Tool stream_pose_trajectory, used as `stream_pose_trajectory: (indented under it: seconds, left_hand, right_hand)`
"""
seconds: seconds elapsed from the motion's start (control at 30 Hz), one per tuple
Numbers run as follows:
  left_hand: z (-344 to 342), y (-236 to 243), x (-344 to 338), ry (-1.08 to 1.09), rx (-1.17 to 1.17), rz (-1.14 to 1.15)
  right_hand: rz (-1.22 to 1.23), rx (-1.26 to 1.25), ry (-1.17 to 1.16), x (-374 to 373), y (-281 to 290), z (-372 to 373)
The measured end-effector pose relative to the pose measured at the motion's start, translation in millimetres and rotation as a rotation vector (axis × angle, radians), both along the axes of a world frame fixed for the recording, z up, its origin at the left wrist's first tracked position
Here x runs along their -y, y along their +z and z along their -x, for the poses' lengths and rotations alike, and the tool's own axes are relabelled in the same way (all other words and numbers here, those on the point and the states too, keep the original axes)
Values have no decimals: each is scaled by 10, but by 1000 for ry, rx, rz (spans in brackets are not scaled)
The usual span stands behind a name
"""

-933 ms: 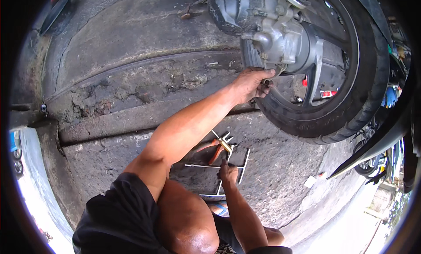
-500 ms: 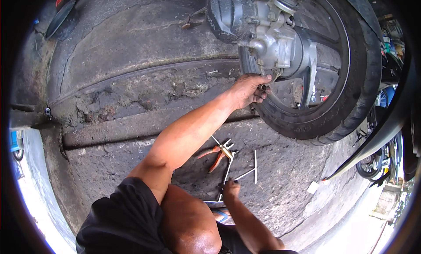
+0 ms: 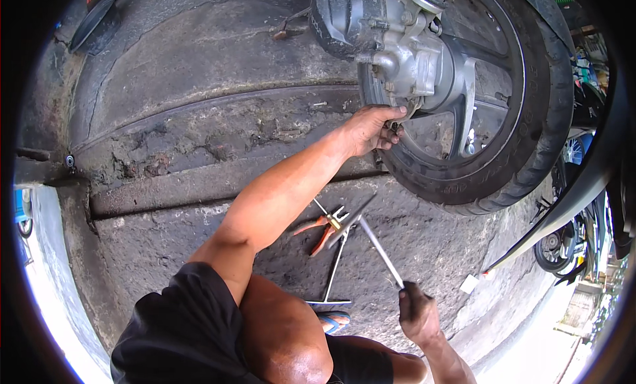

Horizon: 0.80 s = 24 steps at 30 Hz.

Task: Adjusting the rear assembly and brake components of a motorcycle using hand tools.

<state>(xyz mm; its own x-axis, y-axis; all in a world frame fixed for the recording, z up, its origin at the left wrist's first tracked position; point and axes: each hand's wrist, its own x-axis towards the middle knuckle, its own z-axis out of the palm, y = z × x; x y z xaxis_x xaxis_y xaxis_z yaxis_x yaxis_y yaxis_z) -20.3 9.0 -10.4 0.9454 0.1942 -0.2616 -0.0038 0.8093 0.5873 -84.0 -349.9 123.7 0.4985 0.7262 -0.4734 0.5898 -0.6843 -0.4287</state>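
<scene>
My left hand [image 3: 377, 130] reaches up beneath the grey metal engine casing [image 3: 414, 66], next to the motorcycle wheel [image 3: 464, 178]. Its thumb and fingers are closed around a small part at the casing's lower edge, which they mostly cover. In my right hand [image 3: 419, 311] is a T-handle wrench [image 3: 381, 251], gripped by the end of its shaft. The crossbar points away from me and is blurred by motion, above the pliers. On the ground lie the orange-handled pliers [image 3: 323, 241] and a second T-handle wrench [image 3: 335, 268], between my knee and the wheel.
A raised concrete ledge [image 3: 159, 192] runs across behind my left arm. A dark round pan [image 3: 94, 27] stands at the far left. At right are a black body panel [image 3: 570, 212], a small white piece [image 3: 469, 284] on the ground and another motorcycle [image 3: 560, 248].
My right hand has lifted one T-handle wrench off the ground and moved right with it. My left hand stays at the casing, while the view has shifted slightly.
</scene>
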Motion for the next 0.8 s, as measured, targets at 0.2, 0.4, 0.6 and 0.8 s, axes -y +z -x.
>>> stream_pose_trajectory:
  seconds: [0.2, 0.4, 0.6, 0.8]
  left_hand:
    - [19, -115, -56, 5, -8, -38]
    - [-6, -44, -9, -3, 9, 9]
    - [7, -80, -34, 42, 34, 101]
    - [-17, -70, -25, 15, 25, 146]
  right_hand:
    - [-231, 260, -24, -769, 119, -232]
    - [-268, 520, 108, -867, 155, -354]
    - [-340, 501, 82, -928, 181, -414]
    - [-311, 544, 37, -945, 165, -414]
